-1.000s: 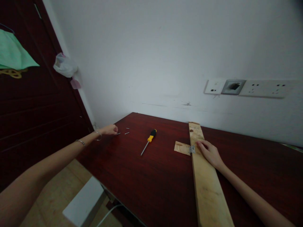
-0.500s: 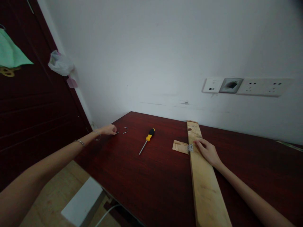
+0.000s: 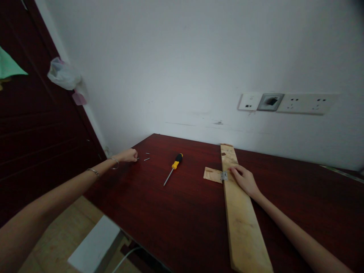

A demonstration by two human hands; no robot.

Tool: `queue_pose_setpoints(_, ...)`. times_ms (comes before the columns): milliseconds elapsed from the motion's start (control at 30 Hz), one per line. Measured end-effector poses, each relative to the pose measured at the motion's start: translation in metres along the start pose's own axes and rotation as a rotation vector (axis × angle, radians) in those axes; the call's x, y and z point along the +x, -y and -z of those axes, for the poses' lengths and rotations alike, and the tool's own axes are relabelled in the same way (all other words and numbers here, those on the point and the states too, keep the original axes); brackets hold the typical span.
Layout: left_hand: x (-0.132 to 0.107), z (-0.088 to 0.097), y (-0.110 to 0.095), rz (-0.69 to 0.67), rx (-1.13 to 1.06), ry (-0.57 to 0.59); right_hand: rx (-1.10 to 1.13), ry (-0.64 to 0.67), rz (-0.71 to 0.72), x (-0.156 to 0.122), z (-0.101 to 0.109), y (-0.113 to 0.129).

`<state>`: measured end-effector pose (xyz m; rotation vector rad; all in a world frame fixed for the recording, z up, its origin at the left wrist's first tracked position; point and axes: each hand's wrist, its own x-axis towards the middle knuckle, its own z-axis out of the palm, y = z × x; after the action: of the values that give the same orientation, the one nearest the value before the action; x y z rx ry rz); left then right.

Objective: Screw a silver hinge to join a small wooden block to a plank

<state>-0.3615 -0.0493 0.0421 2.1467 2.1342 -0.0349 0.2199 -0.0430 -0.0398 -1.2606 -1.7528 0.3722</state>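
Observation:
At the far left of the table, my left hand (image 3: 129,155) is closed, its fingertips around a small metal screw (image 3: 138,158). Two more screws, one being this screw (image 3: 146,159), lie just right of it. My right hand (image 3: 246,182) rests on a long wooden board (image 3: 244,223), fingers bent and fingertips together beside a metal hinge (image 3: 224,175); anything between them is too small to make out. The hinge spans the board and a short wood piece (image 3: 212,174) on its left. Between the hands lies a screwdriver (image 3: 174,165) with a yellow and black handle.
The dark red table (image 3: 182,216) meets a white wall with sockets (image 3: 301,103). A white box (image 3: 95,242) and a cable (image 3: 125,259) are below the table's front edge. A plastic bag (image 3: 65,74) hangs by the door (image 3: 36,125) at left.
The view has turned slightly, so everything sits a little further left. Both hands stay at nearly the same places on the table and board.

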Motion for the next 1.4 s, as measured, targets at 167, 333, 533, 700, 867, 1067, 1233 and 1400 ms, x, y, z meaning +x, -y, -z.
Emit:
queue_pose_setpoints(167,0.021,0.034,-0.045,-0.14,-0.033,-0.122,0.009,-0.01,0.006,0.0,0.001,0.004)
queue_pose_setpoints(333,0.038,0.063,-0.132,-0.407,-0.235,-0.321,0.013,-0.025,0.006,-0.001,0.001,0.007)
queue_pose_setpoints(533,0.037,0.077,-0.239,-0.703,-0.606,-0.4,0.02,-0.052,-0.015,-0.002,0.0,0.005)
queue_pose_setpoints(700,0.039,0.064,-0.304,-0.803,-0.834,-0.411,0.033,-0.058,-0.018,-0.001,-0.001,0.006)
queue_pose_setpoints(867,0.048,0.025,-0.341,-0.874,-0.982,-0.306,0.042,-0.059,-0.012,-0.001,0.0,0.008)
queue_pose_setpoints(1067,0.054,-0.005,-0.352,-0.859,-1.025,-0.211,0.088,-0.073,-0.02,0.0,0.0,0.008)
queue_pose_setpoints(1233,0.054,-0.011,-0.357,-0.789,-1.14,-0.085,0.2,-0.057,-0.028,0.005,0.0,0.017)
queue_pose_setpoints(1400,0.046,-0.012,-0.359,-0.796,-1.183,-0.036,0.309,-0.075,-0.019,0.016,0.009,0.043)
